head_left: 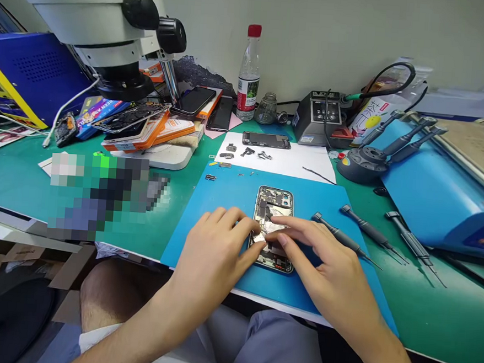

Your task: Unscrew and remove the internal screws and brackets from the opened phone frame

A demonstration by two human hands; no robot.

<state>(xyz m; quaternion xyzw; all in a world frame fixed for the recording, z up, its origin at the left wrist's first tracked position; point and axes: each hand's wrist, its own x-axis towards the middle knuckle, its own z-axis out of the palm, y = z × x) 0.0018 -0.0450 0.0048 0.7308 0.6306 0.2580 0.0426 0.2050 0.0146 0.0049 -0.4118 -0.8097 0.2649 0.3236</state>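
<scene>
An opened phone point(274, 197) lies on a blue mat point(228, 194), its circuit board and pale inner area exposed. My left hand point(221, 246) is over its left edge, thumb and forefinger closed together beside a small whitish piece. From the other side my right hand point(323, 259) reaches in, fingers bent close together with their tips at the phone's middle. What lies between the fingertips of either hand is too small to make out. Three screwdrivers, among them a grey screwdriver point(340, 232), rest to the right of the phone.
Small metal parts point(264, 155) and a dark phone-sized panel point(266, 140) lie on white paper behind the mat. A microscope point(111, 34) overhangs stacked phones and boxes at left. A bottle point(249, 77), a soldering station point(319, 118), a screwdriver stand point(363, 162) and a blue machine point(444, 190) stand around.
</scene>
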